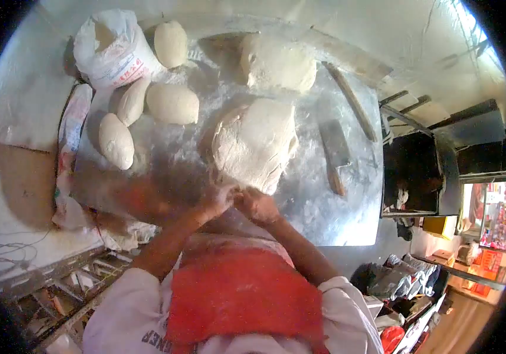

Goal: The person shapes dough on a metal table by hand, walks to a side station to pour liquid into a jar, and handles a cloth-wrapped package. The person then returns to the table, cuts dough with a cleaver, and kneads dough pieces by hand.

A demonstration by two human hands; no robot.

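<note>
A large floury mass of dough (253,141) lies on the metal worktable right in front of me. At its near edge, my left hand (221,199) is closed on the dough, its fingers partly hidden. Close beside it, my right hand (257,205) is also closed, with its fingers curled on the same edge. Behind this mass sits a second block of dough (279,62). Toward the left lie several smooth oval dough pieces, among them one dough loaf (173,104) and another dough loaf (116,141).
On the right of the floured worktable (347,218) are a cleaver (334,147) with a wooden handle and a long wooden stick (350,100). An opened flour sack (114,53) stands at the back left. A dark open cabinet (412,177) adjoins the right side.
</note>
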